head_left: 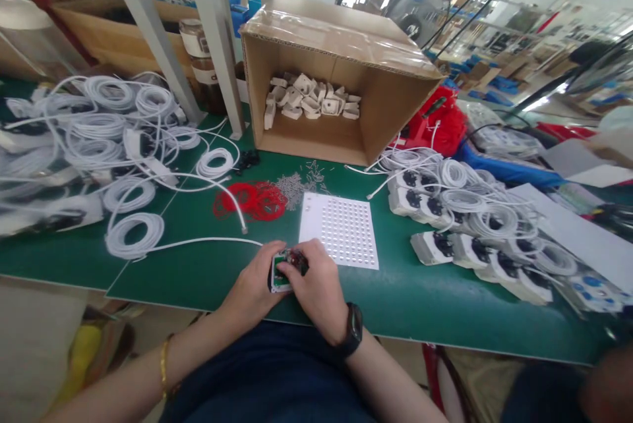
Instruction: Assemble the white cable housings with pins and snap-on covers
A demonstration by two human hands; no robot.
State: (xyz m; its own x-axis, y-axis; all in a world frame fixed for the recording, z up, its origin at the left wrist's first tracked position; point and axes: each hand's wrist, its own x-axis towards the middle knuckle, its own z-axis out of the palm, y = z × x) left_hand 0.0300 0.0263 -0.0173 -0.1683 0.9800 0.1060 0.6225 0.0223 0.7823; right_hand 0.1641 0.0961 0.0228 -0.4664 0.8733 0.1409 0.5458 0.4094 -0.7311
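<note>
Close to the table's front edge, my left hand (257, 280) grips a small white housing (281, 288) with a green circuit board (280, 276) inside. My right hand (316, 284) is closed on the same housing from the other side, its thumb pressed over the board. Fingers hide much of the piece, and what the right fingertips pinch is unclear. A white cable (212, 240) runs from the left toward the housing, with its coil (135, 236) on the table. Just beyond my hands lies a white sheet (346, 228) with rows of small round dots.
Red rings (252, 201) and a pile of screws (293, 189) lie past my hands. A cardboard box (316, 140) on its side holds white housings (311, 99). Coiled cables (93, 126) crowd the left; assembled units (469, 252) line the right. A metal post (212, 34) stands behind.
</note>
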